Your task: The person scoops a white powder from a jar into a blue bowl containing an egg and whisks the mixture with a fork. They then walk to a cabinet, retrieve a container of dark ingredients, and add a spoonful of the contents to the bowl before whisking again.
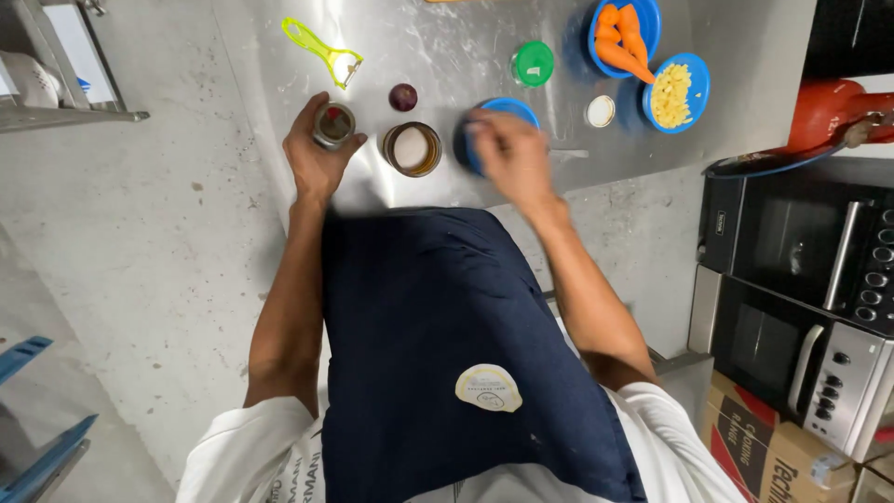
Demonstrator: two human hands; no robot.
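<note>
1. Two bare hands work at a steel counter, seen from above with the person's dark apron filling the lower middle of the view.
2. Left hand: fingers wrapped round a small jar, which stands upright with its open mouth facing up; the grip closes on the jar's sides.
3. Right hand: blurred, laid over the near part of a blue bowl. Whether its fingers pinch something or just rest on the rim cannot be told.
4. Between the two hands stands an open glass jar with a pale powder inside, touching neither hand. It lies just to the right of the left hand, and the left hand looks slightly nearer to it than the right.
5. Just beyond that jar sits a small dark red lid.
6. Farther out on the left lies a yellow-green peeler, its long axis running diagonally, blade end toward the held jar.
7. Farther out on the right: a green lid, a small white lid, a blue bowl of carrots and a blue bowl of yellow pieces.
</note>
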